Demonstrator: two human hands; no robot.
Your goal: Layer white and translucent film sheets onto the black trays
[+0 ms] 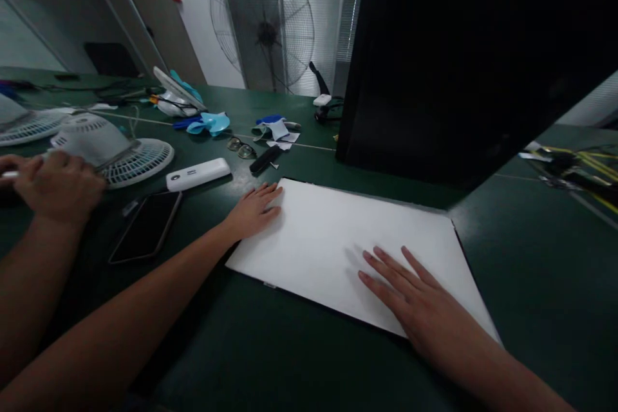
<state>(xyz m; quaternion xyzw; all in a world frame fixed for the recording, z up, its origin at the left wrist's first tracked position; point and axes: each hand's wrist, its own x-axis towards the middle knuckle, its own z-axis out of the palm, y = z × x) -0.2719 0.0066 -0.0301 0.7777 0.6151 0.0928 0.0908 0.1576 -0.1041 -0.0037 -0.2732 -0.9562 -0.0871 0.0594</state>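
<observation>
A flat white rectangular panel point(318, 232) with thin dark edges lies on the green table before me. My left hand point(253, 211) rests at the panel's left edge, its fingers stretched out onto the white surface. Over the right half, my right hand point(410, 293) is spread with the fingers apart and casts a shadow on the panel. Whether its palm presses down I cannot tell. Behind the panel a large black screen-like board point(434, 71) stands tilted, its lower corner near the panel's far right corner. Neither hand holds anything.
To the left, another person's hand point(60, 183) works by a white fan housing point(138, 161). A phone point(147, 226), a white handheld device point(199, 174), glasses point(241, 147) and a black object point(265, 159) lie nearby. Yellow cables point(599, 164) sit far right; a standing fan point(263, 32) is behind.
</observation>
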